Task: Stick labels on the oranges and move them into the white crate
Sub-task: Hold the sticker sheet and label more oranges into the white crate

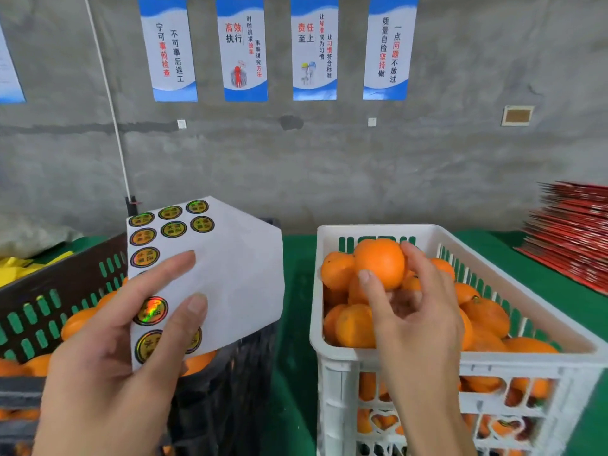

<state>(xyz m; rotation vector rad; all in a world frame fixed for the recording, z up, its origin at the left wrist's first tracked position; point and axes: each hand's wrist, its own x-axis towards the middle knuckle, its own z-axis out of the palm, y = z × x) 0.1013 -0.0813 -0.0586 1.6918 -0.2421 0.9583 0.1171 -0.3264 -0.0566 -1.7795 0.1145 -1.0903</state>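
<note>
My left hand (112, 350) holds up a white sheet of round shiny labels (210, 274) over the dark crate (49, 291), which has oranges (77, 320) in it. My right hand (411, 311) grips one orange (380, 261) with fingers and thumb, above the heap of oranges (483, 317) in the white crate (411, 360) on the right. No label shows on the side of the held orange that faces me.
Both crates stand on a green table cover (292, 324) with a narrow gap between them. A stack of red flat cartons (572, 232) lies at the far right. Yellow material (19, 264) sits at the far left. A grey wall with posters is behind.
</note>
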